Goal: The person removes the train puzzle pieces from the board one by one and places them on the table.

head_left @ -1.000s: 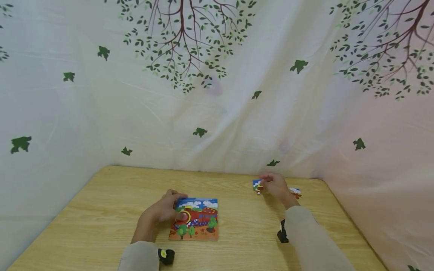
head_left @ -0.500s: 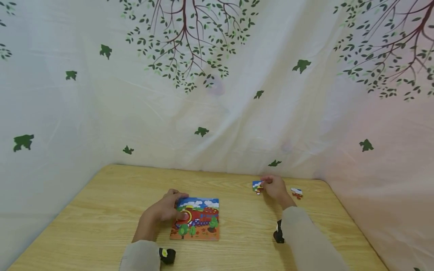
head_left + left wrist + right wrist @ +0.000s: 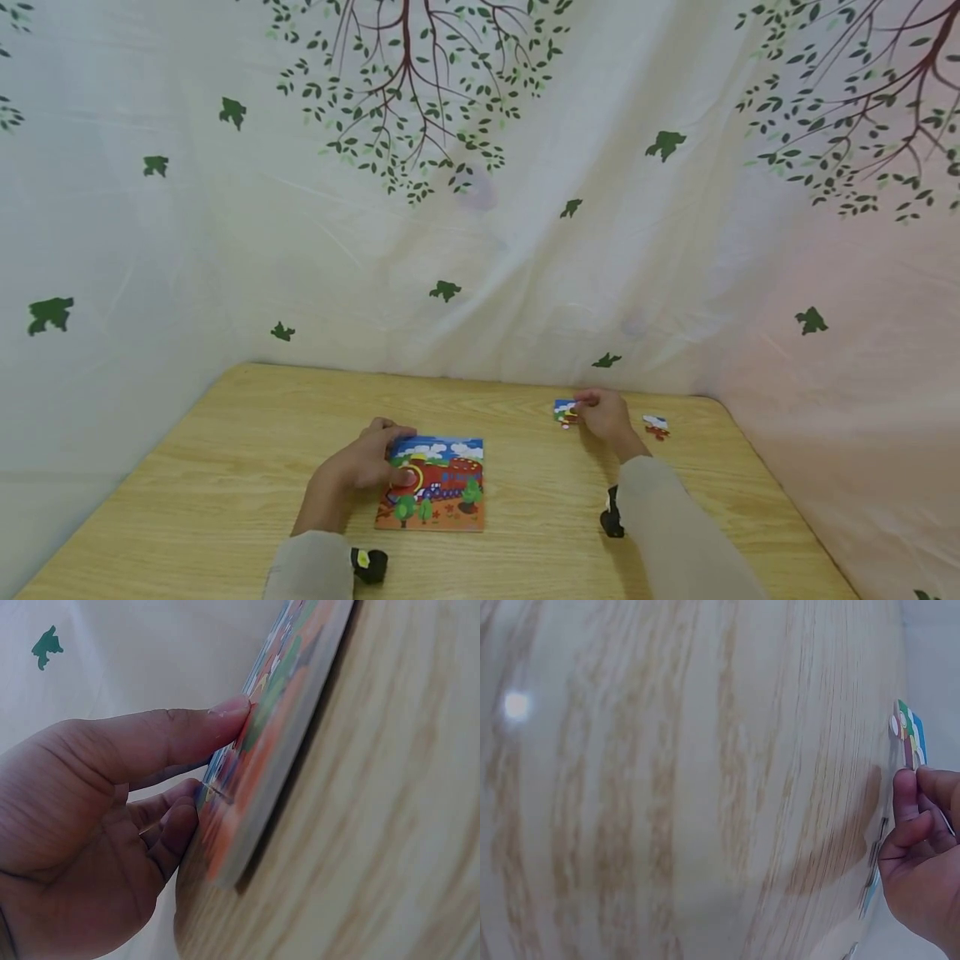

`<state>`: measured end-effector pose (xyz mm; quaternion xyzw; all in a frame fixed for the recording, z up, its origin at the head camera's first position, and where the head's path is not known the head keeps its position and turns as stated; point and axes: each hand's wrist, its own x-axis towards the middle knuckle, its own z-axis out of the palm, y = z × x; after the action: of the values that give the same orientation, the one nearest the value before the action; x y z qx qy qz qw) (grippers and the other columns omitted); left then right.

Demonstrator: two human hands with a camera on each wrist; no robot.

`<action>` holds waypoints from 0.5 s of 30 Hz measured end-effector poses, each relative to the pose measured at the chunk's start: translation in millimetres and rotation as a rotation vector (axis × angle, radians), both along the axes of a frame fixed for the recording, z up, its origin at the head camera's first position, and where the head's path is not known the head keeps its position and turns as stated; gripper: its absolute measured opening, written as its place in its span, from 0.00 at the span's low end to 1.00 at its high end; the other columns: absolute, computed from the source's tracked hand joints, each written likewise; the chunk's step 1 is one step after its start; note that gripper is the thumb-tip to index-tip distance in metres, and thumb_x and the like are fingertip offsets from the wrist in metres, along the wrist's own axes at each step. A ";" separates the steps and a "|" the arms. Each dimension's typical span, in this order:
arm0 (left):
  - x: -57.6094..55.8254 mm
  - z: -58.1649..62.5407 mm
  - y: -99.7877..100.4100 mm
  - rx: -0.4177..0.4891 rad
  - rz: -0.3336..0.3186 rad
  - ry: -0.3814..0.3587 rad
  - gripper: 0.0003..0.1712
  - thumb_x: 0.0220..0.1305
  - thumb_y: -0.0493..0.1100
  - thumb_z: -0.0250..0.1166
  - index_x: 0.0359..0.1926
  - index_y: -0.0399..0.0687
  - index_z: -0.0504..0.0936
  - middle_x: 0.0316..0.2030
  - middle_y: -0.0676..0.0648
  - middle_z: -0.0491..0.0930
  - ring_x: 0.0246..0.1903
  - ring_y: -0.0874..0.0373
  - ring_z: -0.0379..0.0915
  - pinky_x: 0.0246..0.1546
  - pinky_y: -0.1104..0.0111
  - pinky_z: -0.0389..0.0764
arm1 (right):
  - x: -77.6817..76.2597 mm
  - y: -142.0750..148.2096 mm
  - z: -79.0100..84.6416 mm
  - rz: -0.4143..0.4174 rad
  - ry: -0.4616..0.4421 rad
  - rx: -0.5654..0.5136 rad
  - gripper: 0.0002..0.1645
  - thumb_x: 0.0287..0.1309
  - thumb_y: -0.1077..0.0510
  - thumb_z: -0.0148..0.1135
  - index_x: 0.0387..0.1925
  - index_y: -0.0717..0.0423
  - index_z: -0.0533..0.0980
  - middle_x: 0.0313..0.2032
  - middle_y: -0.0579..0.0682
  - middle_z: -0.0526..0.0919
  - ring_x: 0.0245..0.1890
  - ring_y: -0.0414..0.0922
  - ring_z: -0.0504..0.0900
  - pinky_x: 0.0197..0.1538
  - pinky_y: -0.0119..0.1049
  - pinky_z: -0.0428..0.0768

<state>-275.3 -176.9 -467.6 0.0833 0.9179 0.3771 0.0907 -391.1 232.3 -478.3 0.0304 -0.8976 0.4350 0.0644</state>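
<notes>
A square jigsaw puzzle point(image 3: 453, 487) with a red train, trees and clouds lies on the table, left of centre. My left hand point(image 3: 362, 458) holds it by its left side, the thumb on the picture and the fingers at the edge, as the left wrist view also shows on the puzzle point(image 3: 285, 727). Toward the far edge, my right hand point(image 3: 606, 417) pinches a small puzzle piece point(image 3: 564, 412), blue, white and green. In the right wrist view the piece point(image 3: 910, 733) sticks out beyond thumb and finger, tilted from the tabletop.
Another piece, or a small joined cluster point(image 3: 656, 427), white and red, lies right of my right hand. The wooden table point(image 3: 255, 467) ends at a pale curtain point(image 3: 360, 267) printed with leaves and branches.
My right hand has shifted slightly left with the puzzle piece, and its forearm has swung left, so the other piece shows fully. The left hand stays on the puzzle.
</notes>
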 end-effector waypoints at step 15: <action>1.0 1.4 -0.4 0.001 -0.003 -0.002 0.39 0.55 0.42 0.79 0.68 0.49 0.77 0.64 0.40 0.64 0.63 0.41 0.62 0.63 0.39 0.67 | -0.1 -8.1 3.0 0.021 -0.007 0.001 0.10 0.63 0.68 0.61 0.43 0.70 0.83 0.32 0.55 0.87 0.32 0.46 0.83 0.39 0.35 0.78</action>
<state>-274.3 -177.3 -466.2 0.0842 0.9175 0.3778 0.0921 -391.1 224.2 -475.3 0.0386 -0.8976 0.4354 0.0566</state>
